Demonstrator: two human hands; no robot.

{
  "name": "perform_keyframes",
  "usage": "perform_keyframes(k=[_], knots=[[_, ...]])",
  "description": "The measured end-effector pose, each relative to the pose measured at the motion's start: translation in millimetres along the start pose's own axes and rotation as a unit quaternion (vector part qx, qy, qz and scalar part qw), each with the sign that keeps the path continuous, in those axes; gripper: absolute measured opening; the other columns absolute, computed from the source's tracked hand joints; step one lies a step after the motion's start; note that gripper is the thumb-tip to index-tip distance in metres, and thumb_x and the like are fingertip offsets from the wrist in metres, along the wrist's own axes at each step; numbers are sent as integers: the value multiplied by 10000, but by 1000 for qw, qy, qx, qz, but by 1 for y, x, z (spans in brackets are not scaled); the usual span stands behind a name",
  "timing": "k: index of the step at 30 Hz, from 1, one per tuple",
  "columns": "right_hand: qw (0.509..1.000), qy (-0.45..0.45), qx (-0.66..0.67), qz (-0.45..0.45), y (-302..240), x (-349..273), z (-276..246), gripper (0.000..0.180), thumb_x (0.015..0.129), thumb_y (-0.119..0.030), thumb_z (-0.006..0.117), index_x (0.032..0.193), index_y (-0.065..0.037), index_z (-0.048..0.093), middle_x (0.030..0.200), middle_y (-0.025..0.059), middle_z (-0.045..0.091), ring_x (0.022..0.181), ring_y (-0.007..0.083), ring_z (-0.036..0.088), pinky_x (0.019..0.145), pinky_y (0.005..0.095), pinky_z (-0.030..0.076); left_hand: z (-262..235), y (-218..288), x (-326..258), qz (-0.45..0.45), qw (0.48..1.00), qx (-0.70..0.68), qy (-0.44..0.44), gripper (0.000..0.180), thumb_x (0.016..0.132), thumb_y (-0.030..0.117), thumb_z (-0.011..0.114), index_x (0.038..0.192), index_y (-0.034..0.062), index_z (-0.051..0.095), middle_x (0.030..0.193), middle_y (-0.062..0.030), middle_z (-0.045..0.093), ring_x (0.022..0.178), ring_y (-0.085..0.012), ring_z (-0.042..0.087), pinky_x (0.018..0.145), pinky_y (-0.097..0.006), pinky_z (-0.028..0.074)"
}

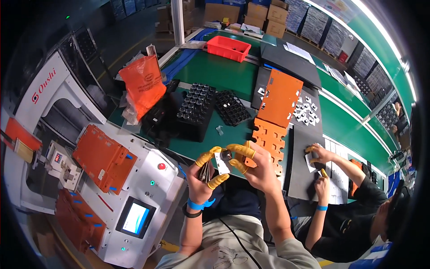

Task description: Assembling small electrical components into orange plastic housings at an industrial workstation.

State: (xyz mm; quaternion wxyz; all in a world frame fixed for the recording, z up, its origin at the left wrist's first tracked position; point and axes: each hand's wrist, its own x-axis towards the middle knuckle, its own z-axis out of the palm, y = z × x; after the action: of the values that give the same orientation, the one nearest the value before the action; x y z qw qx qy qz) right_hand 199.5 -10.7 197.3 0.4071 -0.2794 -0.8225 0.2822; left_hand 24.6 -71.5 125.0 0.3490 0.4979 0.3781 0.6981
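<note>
My left hand [200,184], in yellow finger cots, pinches a small white plate [221,165] between thumb and forefinger. Several thin plates [205,172] are tucked in its palm, partly hidden by the fingers. From the right, my right hand [260,172] grips a small black cylindrical part [227,155] with its cot-covered thumb and fingers, right against the white plate. Whether the two are joined I cannot tell. Just beyond my hands, a black rack of round glossy parts [196,102] stands beside a black tray [232,108]. A small clear piece [219,130] lies on the green table.
At left stands a white machine with orange fixtures [105,157] and a touchscreen [135,218]. An orange bag [143,85] and red bin [229,47] are farther off. Orange panels [280,98] and small white-and-black parts [306,112] lie right, near a co-worker's hands [320,154].
</note>
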Motion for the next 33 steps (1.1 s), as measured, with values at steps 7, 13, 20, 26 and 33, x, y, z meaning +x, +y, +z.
perform_keyframes(k=[7, 13, 20, 26, 33], knots=[[998, 14, -46, -49, -3, -14, -17, 397, 773, 12, 747, 1162, -6, 671, 910, 120, 583, 794, 297, 607, 678, 364, 491, 11, -4, -3, -52, 987, -143, -43, 647, 799, 219, 858, 1331, -25, 581, 1288, -100, 637, 1143, -149, 593, 994, -303, 465], [999, 49, 12, 6, -11, -27, -30, 325, 835, -85, 772, 1142, -13, 693, 887, 83, 612, 782, 234, 606, 693, 328, 474, 16, -13, -11, -113, 954, -270, -65, 743, 777, 266, 863, 1368, -39, 531, 1319, -117, 617, 1176, -198, 609, 1023, -329, 467], [1000, 7, -7, 7, -15, -35, -36, 344, 820, -3, 733, 1158, -6, 670, 890, 115, 576, 787, 297, 602, 685, 356, 507, 23, -20, -10, -80, 970, -206, -103, 662, 802, 212, 846, 1348, -25, 557, 1307, -122, 625, 1147, -172, 612, 1001, -306, 467], [990, 27, -133, -28, -19, -31, -37, 296, 787, -63, 769, 1078, -46, 718, 801, 76, 560, 698, 279, 578, 591, 364, 459, 27, -11, -5, -81, 979, -162, -98, 586, 810, 168, 842, 1306, -18, 593, 1281, -86, 645, 1078, -116, 606, 960, -266, 468], [978, -18, -204, -42, -9, -26, -36, 275, 783, -67, 761, 1052, -35, 710, 836, 83, 589, 728, 293, 593, 594, 394, 475, 26, -11, -4, -96, 988, -94, -72, 463, 829, 108, 808, 1244, -14, 640, 1016, 41, 648, 822, -1, 515, 739, -159, 418]])
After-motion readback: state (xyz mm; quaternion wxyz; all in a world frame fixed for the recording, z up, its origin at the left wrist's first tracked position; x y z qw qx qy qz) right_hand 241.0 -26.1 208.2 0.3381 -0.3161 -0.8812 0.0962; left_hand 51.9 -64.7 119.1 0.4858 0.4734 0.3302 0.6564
